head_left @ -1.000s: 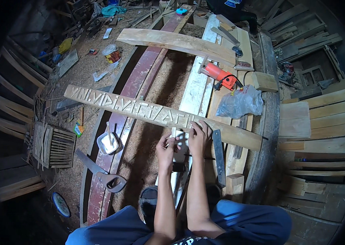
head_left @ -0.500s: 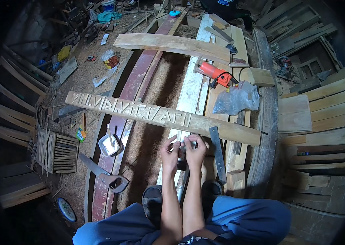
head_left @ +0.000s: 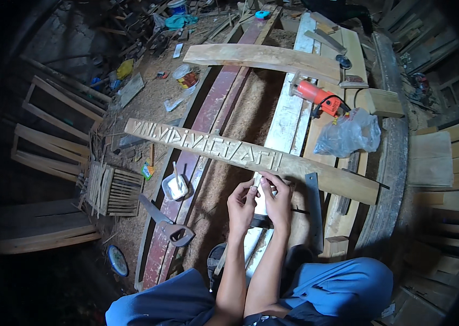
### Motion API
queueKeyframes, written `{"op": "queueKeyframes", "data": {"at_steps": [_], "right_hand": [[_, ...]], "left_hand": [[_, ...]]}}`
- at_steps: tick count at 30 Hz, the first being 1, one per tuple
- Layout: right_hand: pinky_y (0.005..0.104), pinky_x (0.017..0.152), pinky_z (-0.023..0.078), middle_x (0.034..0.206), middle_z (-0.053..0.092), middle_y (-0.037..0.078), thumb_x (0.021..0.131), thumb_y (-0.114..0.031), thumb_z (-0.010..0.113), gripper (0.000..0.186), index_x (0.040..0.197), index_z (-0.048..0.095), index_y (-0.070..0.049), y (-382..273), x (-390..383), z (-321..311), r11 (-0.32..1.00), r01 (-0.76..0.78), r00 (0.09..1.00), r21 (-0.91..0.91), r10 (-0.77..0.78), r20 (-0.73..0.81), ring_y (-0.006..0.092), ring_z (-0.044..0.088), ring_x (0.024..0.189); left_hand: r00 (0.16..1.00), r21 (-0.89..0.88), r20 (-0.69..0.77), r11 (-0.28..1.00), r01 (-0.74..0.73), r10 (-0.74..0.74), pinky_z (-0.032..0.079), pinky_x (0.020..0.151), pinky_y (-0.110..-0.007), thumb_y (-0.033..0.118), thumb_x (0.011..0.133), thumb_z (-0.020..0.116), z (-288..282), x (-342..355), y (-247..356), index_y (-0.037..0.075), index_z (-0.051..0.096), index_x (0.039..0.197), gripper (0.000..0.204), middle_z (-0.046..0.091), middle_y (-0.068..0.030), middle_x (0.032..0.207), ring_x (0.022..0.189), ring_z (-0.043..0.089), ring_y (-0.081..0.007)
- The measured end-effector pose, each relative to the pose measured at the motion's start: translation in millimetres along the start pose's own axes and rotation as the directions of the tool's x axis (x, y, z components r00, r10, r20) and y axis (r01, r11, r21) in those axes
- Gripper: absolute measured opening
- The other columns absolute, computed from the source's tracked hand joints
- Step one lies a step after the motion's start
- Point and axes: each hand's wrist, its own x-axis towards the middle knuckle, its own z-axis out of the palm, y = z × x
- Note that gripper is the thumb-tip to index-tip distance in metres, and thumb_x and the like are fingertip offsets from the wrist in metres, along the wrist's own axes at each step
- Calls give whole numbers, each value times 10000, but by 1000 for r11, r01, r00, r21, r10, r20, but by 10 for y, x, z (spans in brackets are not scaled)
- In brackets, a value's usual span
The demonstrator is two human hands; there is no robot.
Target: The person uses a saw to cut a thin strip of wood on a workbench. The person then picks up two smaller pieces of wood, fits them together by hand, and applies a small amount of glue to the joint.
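My left hand and my right hand are close together, thumbs and fingers pinching a small pale strip of wood between them. Just beyond the fingertips, a long wooden board lies across the beams, with raised wooden letters along its left and middle part. To the right of my right hand lies a dark flat metal bar. A small white tub holds white paste and a stick, left of my hands. The handsaw rests nearer on the reddish beam.
Farther off, a curved plank spans the beams. A red power cutter and a clear plastic bag lie at right. A slatted wooden crate stands at left. Shavings and offcuts litter the floor; a tape measure sits at the far end.
The whole view has swung left, so things appear farther right. My hands are slightly closer to the lettered board, still pinching the small strip.
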Motion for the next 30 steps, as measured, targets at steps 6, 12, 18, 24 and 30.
{"op": "queueKeyframes", "data": {"at_steps": [6, 12, 18, 24, 30], "right_hand": [[349, 928, 520, 1053, 763, 137, 969, -132, 668, 222, 1145, 736, -15, -51, 1, 42, 999, -30, 1000, 15, 30, 5, 208, 715, 979], [329, 845, 525, 1001, 773, 111, 929, -160, 732, 208, 1095, 763, -39, 55, -12, 258, 998, 1, 999, 62, 1, -33, 183, 711, 915], [309, 840, 532, 951, 765, 100, 911, -120, 744, 191, 1059, 752, 0, 103, -89, 234, 995, -6, 998, 97, 12, -61, 157, 695, 891], [295, 825, 518, 917, 750, 73, 910, -126, 746, 164, 1013, 730, 1, 195, -165, 282, 993, -17, 1000, 116, 17, -7, 138, 677, 874], [309, 857, 520, 938, 746, 92, 903, -89, 742, 144, 1000, 718, 15, 163, -288, 428, 994, -6, 1000, 106, 6, 2, 155, 673, 893]], "left_hand": [[998, 125, -55, 992, 21, -14, 488, 692, -246, 77, 1007, 614, 40, -111, 150, -33, 676, 1199, 229, 686, -39, 884, 797, 584, -75], [992, 98, -83, 990, 98, -90, 528, 810, -243, 107, 1028, 608, -148, -59, 133, -37, 643, 1225, 247, 690, -59, 1032, 921, 621, -86], [997, 184, -69, 983, 29, -17, 457, 634, -268, 94, 1016, 600, -141, -127, 223, -13, 672, 1158, 191, 653, -41, 801, 694, 516, -73], [997, 238, -76, 971, 5, 13, 488, 691, -278, 76, 1009, 600, -243, -188, 183, -30, 666, 1141, 182, 681, -67, 866, 758, 565, -91], [997, 276, -71, 960, 35, -16, 511, 770, -272, 66, 1011, 593, -424, -279, 191, -36, 661, 1155, 189, 714, -76, 957, 872, 620, -92]]}}
